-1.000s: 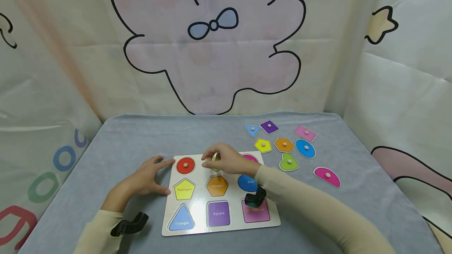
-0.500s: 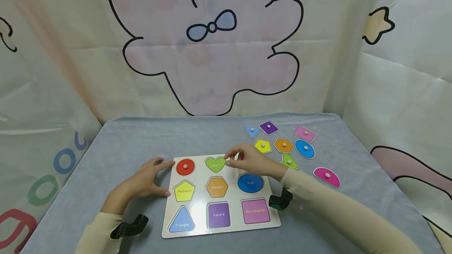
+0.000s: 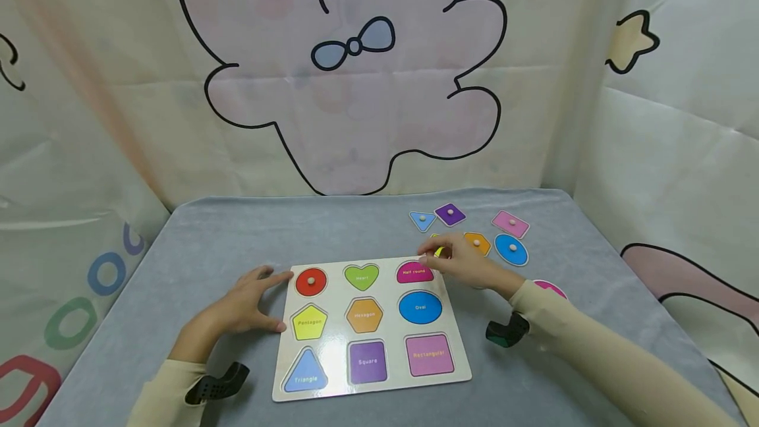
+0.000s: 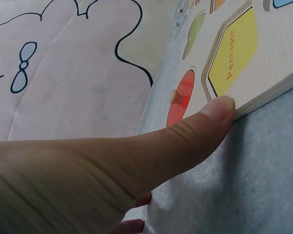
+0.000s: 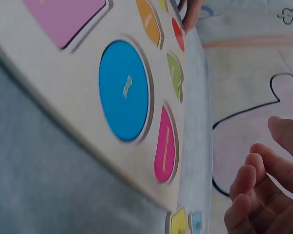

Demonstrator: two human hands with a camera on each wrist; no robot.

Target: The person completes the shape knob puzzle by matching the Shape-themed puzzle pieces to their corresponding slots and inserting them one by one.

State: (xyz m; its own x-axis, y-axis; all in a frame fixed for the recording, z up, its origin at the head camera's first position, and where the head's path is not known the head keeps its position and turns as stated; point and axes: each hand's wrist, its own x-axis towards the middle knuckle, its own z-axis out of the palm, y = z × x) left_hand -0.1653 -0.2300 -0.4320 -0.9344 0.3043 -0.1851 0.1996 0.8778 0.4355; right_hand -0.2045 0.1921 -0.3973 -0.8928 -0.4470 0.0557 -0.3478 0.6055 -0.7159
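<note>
A white shape-puzzle board [image 3: 335, 292] lies on the cloth, its recesses printed with coloured shapes and names. A red circle piece [image 3: 304, 282] with a knob sits in the far left recess. My left hand [image 3: 228, 308] stays at the board's left side, thumb [image 4: 217, 109] on the edge by the Pentagon recess [image 4: 234, 51]. My right hand [image 3: 465, 265] is over the far right corner, close to the Half round recess [image 3: 415, 273]. Its fingers [image 5: 246, 180] are loosely bent and apart from the thumb, holding nothing. A yellow pentagon piece [image 3: 439, 252] is partly hidden behind this hand.
Several knobbed pieces lie beyond the board at the right: a blue triangle [image 3: 422, 221], a purple piece [image 3: 449, 214], a pink rectangle [image 3: 511, 223], an orange hexagon [image 3: 477, 244] and a blue oval [image 3: 511, 249]. The right sleeve partly covers a magenta half round [image 3: 551, 288].
My right hand has moved right, from above the heart recess to the far right corner, uncovering the Heart and Half round recesses. It now hides the loose green heart. The left hand stays put.
</note>
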